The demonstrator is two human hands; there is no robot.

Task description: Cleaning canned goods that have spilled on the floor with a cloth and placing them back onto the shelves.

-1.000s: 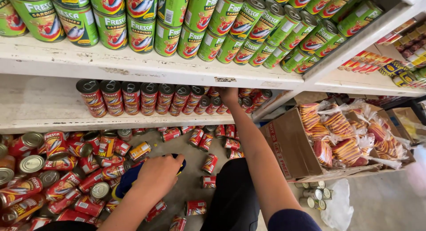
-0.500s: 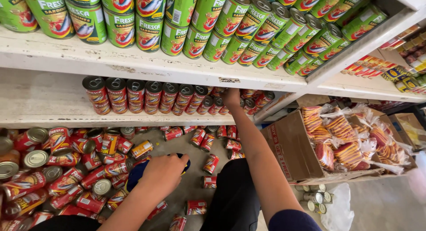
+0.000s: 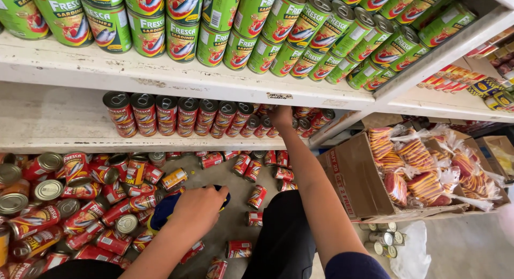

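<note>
My right hand reaches up to the middle shelf and sits among the row of red cans, fingers curled on a red can at the row's front. My left hand is down on the floor, palm down over a blue object with a dark end. Its fingers are hidden beneath it. Many red cans lie scattered on the floor to its left and ahead of it. My dark-clothed knee is between the two arms.
Green cans are stacked two high on the top shelf. An open cardboard box of bagged snacks stands on the floor at right. Small cans and a white plastic bag lie in front of it.
Both hands stay almost where they were. My left hand has shifted slightly on the blue object, and the view has moved a little.
</note>
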